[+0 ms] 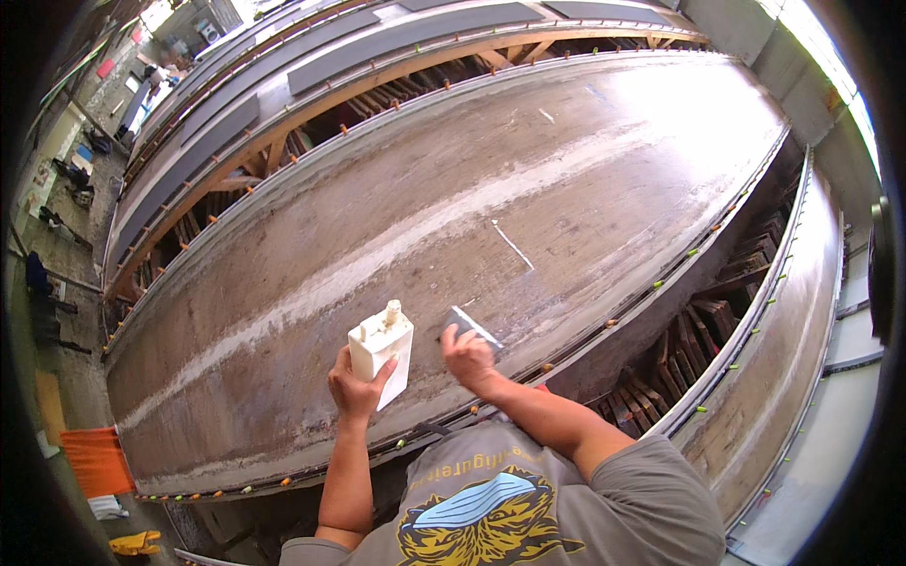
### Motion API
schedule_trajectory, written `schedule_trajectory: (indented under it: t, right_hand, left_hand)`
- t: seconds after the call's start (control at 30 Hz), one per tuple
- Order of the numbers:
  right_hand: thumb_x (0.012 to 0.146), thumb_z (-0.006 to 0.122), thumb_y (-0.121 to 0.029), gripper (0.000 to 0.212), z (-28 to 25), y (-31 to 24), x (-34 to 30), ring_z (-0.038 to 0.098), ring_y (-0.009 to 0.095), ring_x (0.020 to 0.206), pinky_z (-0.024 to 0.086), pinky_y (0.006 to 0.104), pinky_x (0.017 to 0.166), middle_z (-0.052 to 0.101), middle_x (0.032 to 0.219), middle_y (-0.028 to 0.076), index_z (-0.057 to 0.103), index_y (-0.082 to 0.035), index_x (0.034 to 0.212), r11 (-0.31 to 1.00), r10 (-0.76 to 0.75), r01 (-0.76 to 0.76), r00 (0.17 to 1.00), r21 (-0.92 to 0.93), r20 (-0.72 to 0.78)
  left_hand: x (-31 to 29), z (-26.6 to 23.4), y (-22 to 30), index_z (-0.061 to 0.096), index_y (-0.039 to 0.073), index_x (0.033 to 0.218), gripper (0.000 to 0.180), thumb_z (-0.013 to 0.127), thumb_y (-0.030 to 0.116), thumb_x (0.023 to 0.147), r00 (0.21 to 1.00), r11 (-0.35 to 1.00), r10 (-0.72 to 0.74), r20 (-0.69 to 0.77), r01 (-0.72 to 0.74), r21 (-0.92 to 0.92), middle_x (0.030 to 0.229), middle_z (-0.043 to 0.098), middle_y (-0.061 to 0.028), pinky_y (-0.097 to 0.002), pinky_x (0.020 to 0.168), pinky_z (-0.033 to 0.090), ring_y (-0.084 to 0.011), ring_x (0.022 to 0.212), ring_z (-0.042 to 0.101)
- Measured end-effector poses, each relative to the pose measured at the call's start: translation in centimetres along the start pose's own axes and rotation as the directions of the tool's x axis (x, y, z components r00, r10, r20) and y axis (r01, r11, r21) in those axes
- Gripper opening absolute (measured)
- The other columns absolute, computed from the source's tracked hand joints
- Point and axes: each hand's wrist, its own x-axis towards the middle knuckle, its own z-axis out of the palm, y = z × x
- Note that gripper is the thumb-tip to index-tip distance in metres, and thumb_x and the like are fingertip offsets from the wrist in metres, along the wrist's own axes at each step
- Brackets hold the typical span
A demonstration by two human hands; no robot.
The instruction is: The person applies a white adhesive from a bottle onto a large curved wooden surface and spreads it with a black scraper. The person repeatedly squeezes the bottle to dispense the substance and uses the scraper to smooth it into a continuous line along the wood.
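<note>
My left hand is wrapped round the lower side of a white, box-shaped plastic canister. The canister stands roughly upright in my grip, with a stubby neck and beige residue on top. To its right, my right hand grips a flat, wide-bladed scraper with a pale edge. That blade is on or just above a long brown panel; contact cannot be made out. A broad whitish smear runs lengthwise along the panel, and a short white streak lies beyond the scraper.
Small coloured pegs line the panel's rim. Behind it, grey strips lie on another long surface with timber framing. At right, a gap shows stacked wooden slats beside a further panel. An orange cloth hangs at left.
</note>
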Motion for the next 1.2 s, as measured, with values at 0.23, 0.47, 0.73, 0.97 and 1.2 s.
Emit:
schedule_trajectory:
  t: [0.23, 0.47, 0.73, 0.97, 1.2]
  right_hand:
    - [0.092, 0.060, -0.018, 0.035, -6.1, -2.8, 3.0, 0.073, 0.042, 0.082, 0.059, 0.0517, 0.075, 0.072, 0.091, 0.028, 0.055, 0.000, 0.121, 0.703, -0.146, -0.183, 0.909, 0.688, 0.391]
    - [0.071, 0.088, -0.027, 0.048, 2.8, 13.8, 2.4, 0.071, 0.039, 0.102, 0.056, 0.0467, 0.089, 0.073, 0.106, 0.024, 0.070, 0.001, 0.106, 0.449, 0.338, -0.593, 0.805, 0.669, 0.487]
    - [0.086, 0.065, -0.019, 0.049, -1.2, 16.1, 2.8, 0.073, 0.029, 0.084, 0.057, 0.0453, 0.075, 0.075, 0.094, 0.017, 0.060, -0.003, 0.132, 0.906, 0.333, -0.391, 0.894, 0.161, 0.298]
    - [0.088, 0.058, -0.017, 0.040, -4.8, -9.4, -2.6, 0.068, 0.018, 0.061, 0.052, 0.0349, 0.045, 0.066, 0.067, 0.004, 0.064, -0.008, 0.127, 0.914, -0.266, 0.279, 0.960, 0.294, -0.084]
    - [0.089, 0.061, -0.020, 0.041, -1.2, 1.4, 2.3, 0.067, 0.017, 0.067, 0.055, 0.0304, 0.049, 0.065, 0.076, 0.005, 0.062, -0.009, 0.129, 0.999, -0.014, 0.016, 0.999, 0.037, -0.040]
  left_hand:
    - [-1.7, -4.0, -2.0, 0.069, 0.001, 0.110, 0.054, 0.093, 0.029, 0.071, 0.999, 0.997, -0.029, -0.029, 0.027, -0.071, 0.095, 0.077, -0.0144, -0.0379, 0.077, 0.059, -0.0255, 0.087, 0.076]
    - [-2.0, -4.8, -2.3, 0.068, 0.001, 0.110, 0.052, 0.093, 0.026, 0.072, 0.999, 0.988, -0.028, -0.028, 0.023, -0.156, 0.097, 0.077, -0.0140, -0.0367, 0.078, 0.058, -0.0236, 0.088, 0.076]
    - [-3.6, -6.8, -3.0, 0.068, -0.001, 0.111, 0.054, 0.094, 0.025, 0.072, 1.000, 0.991, -0.007, -0.015, 0.005, -0.134, 0.097, 0.077, -0.0140, -0.0363, 0.078, 0.058, -0.0231, 0.089, 0.076]
    - [-4.6, -7.3, -3.7, 0.068, -0.002, 0.112, 0.054, 0.094, 0.023, 0.071, 0.998, 0.982, -0.059, -0.032, 0.052, -0.179, 0.097, 0.077, -0.0131, -0.0356, 0.078, 0.058, -0.0220, 0.089, 0.075]
    - [-4.9, -7.7, -4.4, 0.068, -0.001, 0.110, 0.053, 0.094, 0.024, 0.071, 0.998, 0.982, -0.049, -0.039, 0.041, -0.183, 0.096, 0.078, -0.0136, -0.0359, 0.077, 0.058, -0.0223, 0.088, 0.076]
